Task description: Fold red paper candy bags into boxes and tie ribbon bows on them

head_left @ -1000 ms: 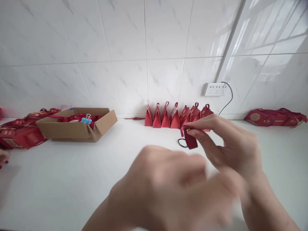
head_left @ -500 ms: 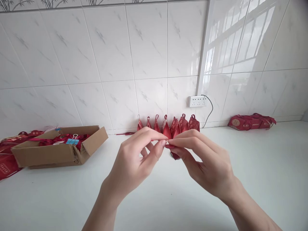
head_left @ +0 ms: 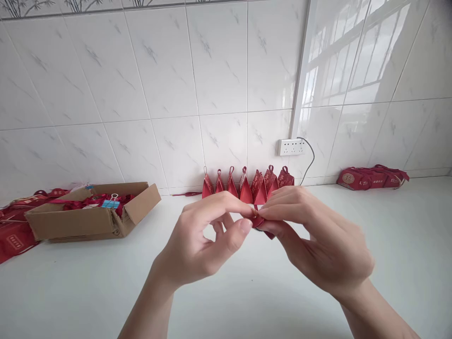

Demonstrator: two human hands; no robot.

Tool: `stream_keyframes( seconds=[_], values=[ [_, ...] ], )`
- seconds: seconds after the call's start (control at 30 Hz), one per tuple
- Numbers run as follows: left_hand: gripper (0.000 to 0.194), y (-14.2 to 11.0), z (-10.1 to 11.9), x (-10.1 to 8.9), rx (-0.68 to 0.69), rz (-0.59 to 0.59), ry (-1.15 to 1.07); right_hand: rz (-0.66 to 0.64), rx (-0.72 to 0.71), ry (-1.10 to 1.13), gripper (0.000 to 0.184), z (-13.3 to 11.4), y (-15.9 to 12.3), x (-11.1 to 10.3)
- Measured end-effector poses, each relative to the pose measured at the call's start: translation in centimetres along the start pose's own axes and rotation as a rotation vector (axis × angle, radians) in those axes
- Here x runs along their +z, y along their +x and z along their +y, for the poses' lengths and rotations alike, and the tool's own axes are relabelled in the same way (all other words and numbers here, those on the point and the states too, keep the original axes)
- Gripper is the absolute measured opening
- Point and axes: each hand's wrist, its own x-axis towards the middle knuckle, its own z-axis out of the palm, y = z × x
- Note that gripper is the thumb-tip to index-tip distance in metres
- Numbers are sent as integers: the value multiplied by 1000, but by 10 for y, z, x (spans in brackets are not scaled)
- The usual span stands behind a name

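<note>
Both hands meet in the middle of the head view, above the white table (head_left: pixel 226 301). My right hand (head_left: pixel 318 240) pinches a small dark red ribbon piece (head_left: pixel 258 221) between thumb and fingertips. From the other side, the fingertips of my left hand (head_left: pixel 208 240) close on the same ribbon, the thumb a little below the index finger. A darker end of it hangs under the right fingers; most of its shape is hidden. Behind the hands, a row of several small red pointed pouches (head_left: pixel 245 190) with loops on top stands along the wall.
A cardboard box (head_left: pixel 74 226) at the left holds red ribbon pieces and a blue binder clip (head_left: pixel 110 202). Red printed bags (head_left: pixel 16 235) lie beside it. A red bundle (head_left: pixel 370 179) rests at the right by the wall. A power strip (head_left: pixel 291 147) with a cable hangs above the table.
My hands have shifted slightly right and down with the ribbon. The left thumb has drawn a bit away from the index fingertip. The view has moved slightly.
</note>
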Motion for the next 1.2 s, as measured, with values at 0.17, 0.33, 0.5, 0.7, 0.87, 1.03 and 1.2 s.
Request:
stream_keyframes(
  seconds=[0.17,0.33,0.5,0.7,0.87,1.03,1.2],
  values=[
    [7,1,-1,0,-52,5,-20,-16,32,-28,13,-1,-1,-1],
    [15,5,4,1,-199,-21,-37,-70,125,4,13,-1,-3,0],
    [20,7,10,4,-329,-1,-56,-69,183,23,10,-1,-3,-1],
    [12,6,8,3,-379,-43,-115,-40,194,21,12,0,-4,-2],
    [9,8,9,2,-397,-28,-62,-48,163,-8,15,0,-4,-2],
    [9,8,9,3,-385,-11,4,-32,195,-30,11,0,-3,-2],
    [10,6,-1,7,-296,20,112,-80,269,-74,9,2,-4,-4]
  ],
)
